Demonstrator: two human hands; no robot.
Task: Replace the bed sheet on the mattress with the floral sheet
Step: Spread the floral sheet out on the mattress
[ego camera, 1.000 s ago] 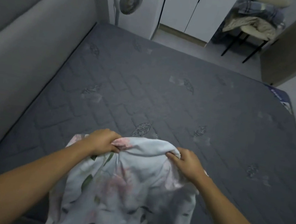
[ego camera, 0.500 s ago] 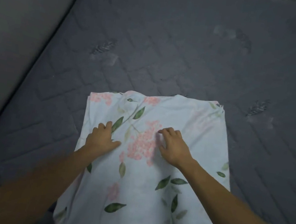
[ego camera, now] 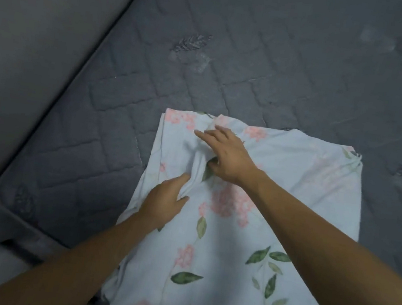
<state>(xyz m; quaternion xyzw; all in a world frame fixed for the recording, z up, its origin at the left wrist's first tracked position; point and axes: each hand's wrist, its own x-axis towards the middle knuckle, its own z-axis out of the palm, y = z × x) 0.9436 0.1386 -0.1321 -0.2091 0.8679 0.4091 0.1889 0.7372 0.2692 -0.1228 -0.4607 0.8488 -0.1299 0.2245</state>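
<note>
Folded floral sheet, pale blue with pink blooms and green leaves, lies lower centre on grey quilted mattress. Left hand fingers pinch a raised fold; right hand fingers spread above it.

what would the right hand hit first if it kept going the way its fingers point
The right hand points up-left across the floral sheet. It would likely cross the sheet's left edge, then bare mattress, before the padded side panel; height above the fabric is unclear.
</note>
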